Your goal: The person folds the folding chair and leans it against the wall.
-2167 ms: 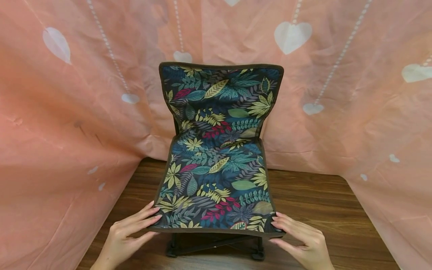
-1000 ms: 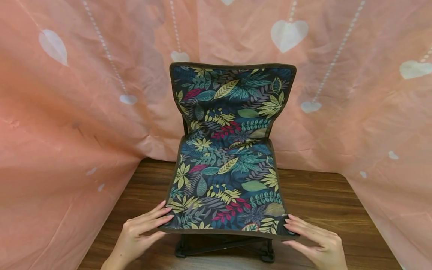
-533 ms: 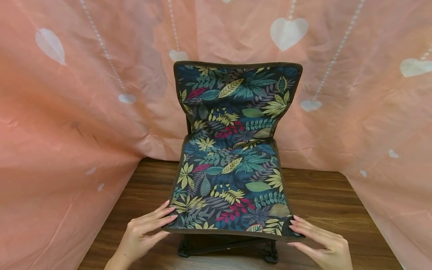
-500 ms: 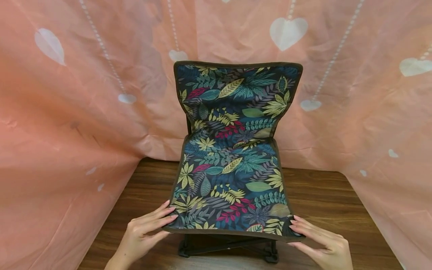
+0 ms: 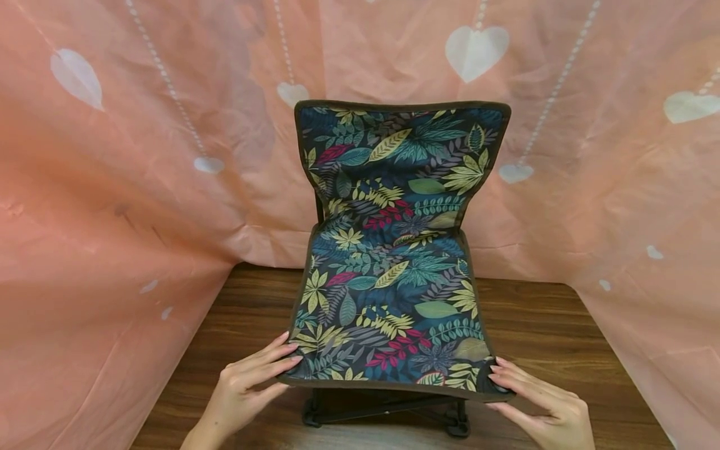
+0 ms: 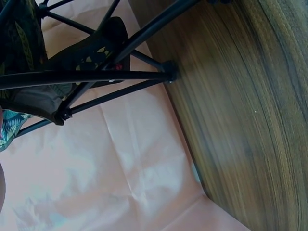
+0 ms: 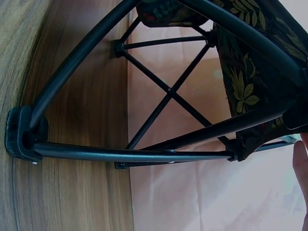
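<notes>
A small folding chair stands unfolded on the table, its dark fabric printed with colourful leaves and edged in brown. At the seat's front left corner my left hand pinches the fabric, fingers on top and thumb below. My right hand pinches the front right corner likewise. Under the seat, the left wrist view shows black tubes and a dark fabric flap. Crossed legs and a plastic foot on the wood appear in the right wrist view. Each wrist view catches only a sliver of its hand.
A brown wood-grain table carries the chair. Peach cloth printed with white hearts hangs behind and on both sides, close to the table's back edge. The chair's backrest rises just in front of it.
The chair has shifted to the right in the head view, and both hands have moved with it, keeping hold of the front corners. The head view itself has turned slightly.
</notes>
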The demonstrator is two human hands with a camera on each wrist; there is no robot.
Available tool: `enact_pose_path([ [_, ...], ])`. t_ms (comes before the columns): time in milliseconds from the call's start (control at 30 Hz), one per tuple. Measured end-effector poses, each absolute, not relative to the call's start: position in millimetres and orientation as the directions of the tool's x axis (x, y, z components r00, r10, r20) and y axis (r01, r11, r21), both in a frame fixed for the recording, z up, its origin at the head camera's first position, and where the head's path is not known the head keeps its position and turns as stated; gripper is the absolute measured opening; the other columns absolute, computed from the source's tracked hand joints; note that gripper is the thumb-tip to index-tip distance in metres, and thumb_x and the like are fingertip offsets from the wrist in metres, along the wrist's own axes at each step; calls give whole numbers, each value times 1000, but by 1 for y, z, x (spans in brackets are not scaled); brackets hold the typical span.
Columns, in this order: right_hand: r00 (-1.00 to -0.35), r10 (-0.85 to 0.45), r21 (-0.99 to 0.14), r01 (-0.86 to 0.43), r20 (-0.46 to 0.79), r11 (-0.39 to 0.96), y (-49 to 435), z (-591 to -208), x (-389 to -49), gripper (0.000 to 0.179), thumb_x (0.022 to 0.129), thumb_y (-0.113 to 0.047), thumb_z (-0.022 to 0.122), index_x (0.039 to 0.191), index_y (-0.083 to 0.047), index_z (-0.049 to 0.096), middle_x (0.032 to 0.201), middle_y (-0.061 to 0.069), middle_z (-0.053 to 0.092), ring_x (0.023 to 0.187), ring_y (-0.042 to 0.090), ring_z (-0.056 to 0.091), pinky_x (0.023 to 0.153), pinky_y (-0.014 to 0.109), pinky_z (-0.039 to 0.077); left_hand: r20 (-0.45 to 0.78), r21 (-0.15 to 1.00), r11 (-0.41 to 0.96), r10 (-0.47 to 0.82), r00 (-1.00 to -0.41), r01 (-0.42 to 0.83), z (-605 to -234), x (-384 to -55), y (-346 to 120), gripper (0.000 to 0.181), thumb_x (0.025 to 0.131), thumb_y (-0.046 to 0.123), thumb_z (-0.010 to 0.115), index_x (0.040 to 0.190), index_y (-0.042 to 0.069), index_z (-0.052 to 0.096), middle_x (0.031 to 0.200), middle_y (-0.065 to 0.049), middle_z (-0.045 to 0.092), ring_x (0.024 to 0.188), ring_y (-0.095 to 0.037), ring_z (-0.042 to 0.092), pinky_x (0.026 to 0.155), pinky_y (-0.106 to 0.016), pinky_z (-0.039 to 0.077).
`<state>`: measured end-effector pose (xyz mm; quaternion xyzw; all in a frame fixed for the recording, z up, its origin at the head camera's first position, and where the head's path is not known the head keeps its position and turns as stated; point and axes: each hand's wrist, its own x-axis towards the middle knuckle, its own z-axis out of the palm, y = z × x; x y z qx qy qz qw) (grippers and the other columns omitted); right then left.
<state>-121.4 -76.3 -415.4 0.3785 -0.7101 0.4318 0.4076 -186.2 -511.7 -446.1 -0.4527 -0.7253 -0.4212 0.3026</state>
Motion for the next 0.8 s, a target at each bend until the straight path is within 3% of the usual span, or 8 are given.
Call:
enact_pose_path([
  [233, -352, -200, -274, -902, 915, 334, -79, -415, -122, 37, 81, -18, 79, 89, 17, 70, 111, 16, 72, 118, 12, 63, 95, 10, 47, 823, 323, 245, 404, -399, 914, -446, -185, -512, 32, 89, 21, 69, 113, 0, 71, 122, -16, 68, 129, -20, 55, 101, -14, 45],
  [800, -374, -176, -302, -893, 910, 334, -81, -415, -119, 39, 80, -18, 79, 90, 19, 69, 113, 16, 71, 118, 12, 63, 95, 10, 47, 813, 324, 285, 403, -419, 902, -444, -184, -511, 33, 89, 24, 69, 115, 3, 71, 120, -15, 69, 128, -21, 56, 100, -13, 45],
])
